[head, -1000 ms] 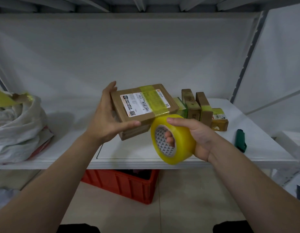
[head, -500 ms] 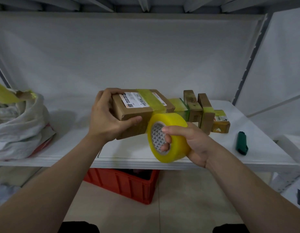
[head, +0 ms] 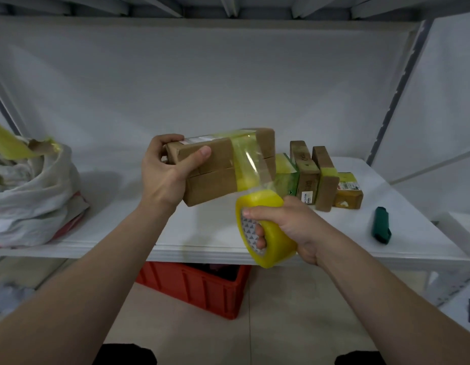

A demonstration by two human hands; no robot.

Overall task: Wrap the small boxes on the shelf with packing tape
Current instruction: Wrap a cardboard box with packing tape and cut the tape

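My left hand grips the left end of a brown cardboard box and holds it above the white shelf. The box is tilted so that its brown side faces me. A yellow band of tape runs round it. My right hand grips a yellow roll of packing tape, fingers through its core, just below the box's right end. A stretch of clear tape runs from the roll up to the box.
Several small taped boxes stand in a row on the shelf behind the roll. A dark green cutter lies at the right. A white sack sits at the left. A red crate stands on the floor below.
My left hand has turned the box so its label faces up and away. My right hand has pulled the roll down from the box, drawing out a stretch of tape.
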